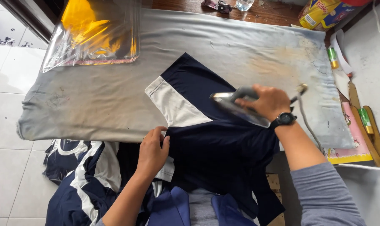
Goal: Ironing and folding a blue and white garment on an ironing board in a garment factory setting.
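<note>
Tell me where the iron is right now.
The iron sits right of centre in the head view, held by the right hand on the navy garment, over the grey padded board.

The iron's (239, 108) soleplate is blurred, and the yellow packet (324, 12) is cut off by the top edge.

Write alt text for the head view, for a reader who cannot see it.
A person's right hand holds an iron by its handle on a navy and white garment spread over a grey padded table, while the left hand presses the garment's near edge. A clear plastic bag holding something yellow lies at the far left corner, and more navy and white clothes hang below the table.
</note>
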